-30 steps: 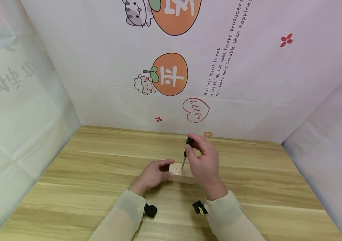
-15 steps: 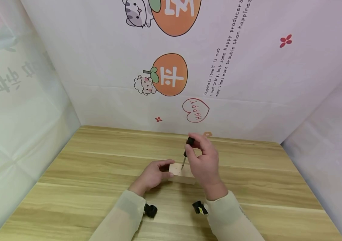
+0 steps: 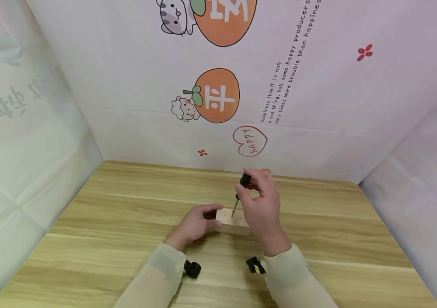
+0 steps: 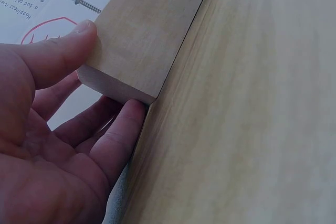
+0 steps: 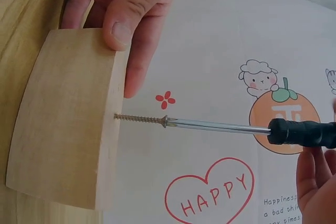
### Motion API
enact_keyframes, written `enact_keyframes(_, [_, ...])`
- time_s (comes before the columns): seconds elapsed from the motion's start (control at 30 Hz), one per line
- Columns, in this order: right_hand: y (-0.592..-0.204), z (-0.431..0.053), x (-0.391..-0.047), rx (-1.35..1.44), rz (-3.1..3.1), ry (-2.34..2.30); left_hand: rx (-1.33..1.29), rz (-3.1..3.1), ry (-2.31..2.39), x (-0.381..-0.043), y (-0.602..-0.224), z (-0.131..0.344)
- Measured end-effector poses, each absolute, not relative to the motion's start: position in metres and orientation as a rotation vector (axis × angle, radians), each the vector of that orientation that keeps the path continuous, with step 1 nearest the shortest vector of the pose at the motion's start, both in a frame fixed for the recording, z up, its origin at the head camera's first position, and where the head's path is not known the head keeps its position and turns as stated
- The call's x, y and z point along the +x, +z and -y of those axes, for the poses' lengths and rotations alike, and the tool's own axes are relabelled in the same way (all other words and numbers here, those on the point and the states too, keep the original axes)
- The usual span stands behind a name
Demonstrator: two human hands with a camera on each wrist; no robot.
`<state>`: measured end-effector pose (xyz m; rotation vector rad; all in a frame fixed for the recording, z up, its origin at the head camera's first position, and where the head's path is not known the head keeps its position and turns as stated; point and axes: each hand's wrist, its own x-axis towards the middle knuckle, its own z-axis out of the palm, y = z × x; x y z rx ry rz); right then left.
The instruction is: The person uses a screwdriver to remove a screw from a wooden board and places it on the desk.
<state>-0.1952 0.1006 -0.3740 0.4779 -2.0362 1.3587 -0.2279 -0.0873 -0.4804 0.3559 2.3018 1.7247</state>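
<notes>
A pale wooden block (image 3: 233,229) lies on the table, with small holes showing in its top face. My left hand (image 3: 194,223) grips its left end. In the left wrist view the thumb presses the block's upper edge and the fingers bear on its end face. With thumb and fingers my right hand (image 3: 262,207) holds the black handle of a screwdriver (image 3: 245,179), which leans slightly to the right. The right wrist view has the screwdriver's tip at the head of a screw (image 5: 142,119). The screw's point meets the block's top face, and most of its thread is exposed.
The wood-grain table (image 3: 106,214) reaches back to a white printed backdrop (image 3: 145,141) with orange drawings and lettering. White sheets (image 3: 18,179) also stand along the left and right sides. A small black device is strapped at each wrist.
The fingers of my right hand have shifted on the screwdriver's handle, and the handle's top has tipped slightly to the right. My left hand and the block have stayed put.
</notes>
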Motion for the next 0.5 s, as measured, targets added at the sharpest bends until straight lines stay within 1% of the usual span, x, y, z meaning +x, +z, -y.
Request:
enact_keyframes(0.23, [-0.3764,-0.1044,-0.1967,0.428,2.062,1.331,0.350,-2.292,1.730,-0.2279,-0.4807,0.0872])
enact_keyframes(0.5, [-0.3744,-0.1051,-0.1960,0.441,2.058,1.350,0.358,-2.309,1.706,-0.2288,-0.4818,0.0872])
